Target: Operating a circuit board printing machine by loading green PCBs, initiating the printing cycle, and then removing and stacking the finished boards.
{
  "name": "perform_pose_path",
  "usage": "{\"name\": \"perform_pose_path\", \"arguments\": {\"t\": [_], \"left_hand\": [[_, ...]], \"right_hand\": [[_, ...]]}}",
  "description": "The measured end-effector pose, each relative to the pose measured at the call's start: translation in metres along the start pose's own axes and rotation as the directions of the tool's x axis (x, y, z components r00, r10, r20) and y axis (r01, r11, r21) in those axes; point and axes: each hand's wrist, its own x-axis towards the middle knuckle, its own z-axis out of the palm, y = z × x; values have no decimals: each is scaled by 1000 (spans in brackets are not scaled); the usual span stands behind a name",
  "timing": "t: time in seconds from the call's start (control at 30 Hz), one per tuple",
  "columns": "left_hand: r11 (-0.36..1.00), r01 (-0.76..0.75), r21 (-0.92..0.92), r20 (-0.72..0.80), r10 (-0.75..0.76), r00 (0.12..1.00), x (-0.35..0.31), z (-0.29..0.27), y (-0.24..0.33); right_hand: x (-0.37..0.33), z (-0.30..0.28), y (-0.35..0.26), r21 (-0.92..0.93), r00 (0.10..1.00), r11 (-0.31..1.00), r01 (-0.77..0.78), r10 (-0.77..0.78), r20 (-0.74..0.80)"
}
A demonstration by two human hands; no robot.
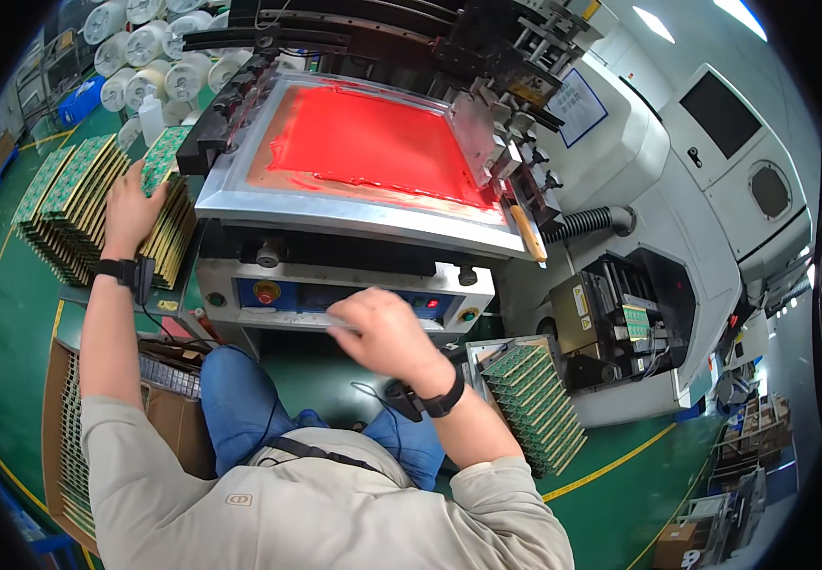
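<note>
My left hand [131, 214] rests among stacks of green circuit boards [78, 180] at the left, its thumb and forefinger apart at the edge of the right-hand stack [166, 157]. My right hand [387, 328] is in front of the machine's control panel [311, 296], smeared by motion. Its fingers look curled, and whether anything is in them cannot be made out. Beyond the hands, a metal-framed printing screen [354, 211] carries a wide spread of red ink [373, 138]. A wooden-handled spatula [528, 234] lies at the frame's right corner.
At the right stands a rack of green boards [530, 404], beside a white machine [658, 370] with a ribbed black hose [587, 224]. A cardboard box [178, 427] sits near my left leg. Clear plastic containers [145, 43] are stacked far left, near a white bottle [152, 121].
</note>
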Motion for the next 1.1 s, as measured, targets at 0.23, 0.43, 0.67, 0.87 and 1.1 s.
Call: {"name": "perform_pose_path", "arguments": {"t": [0.23,0.43,0.67,0.87,1.1], "left_hand": [[998,6,63,77,-11,997,-12,15,-3],[993,29,111,126,-43,991,-13,13,0],[986,58,157,163,-84,983,-12,8,5],[987,58,150,189,-86,978,-12,6,8],[985,67,158,209,-100,973,-12,0,13]], "right_hand": [[-10,-25,66,-147,980,981,-123,97,-172],[-16,-32,109,-383,876,802,-458,334,-348],[3,-46,163,-513,909,777,-364,177,-376],[31,-56,224,-629,934,690,-358,253,-253],[44,-56,263,-594,954,747,-299,217,-209]]}}
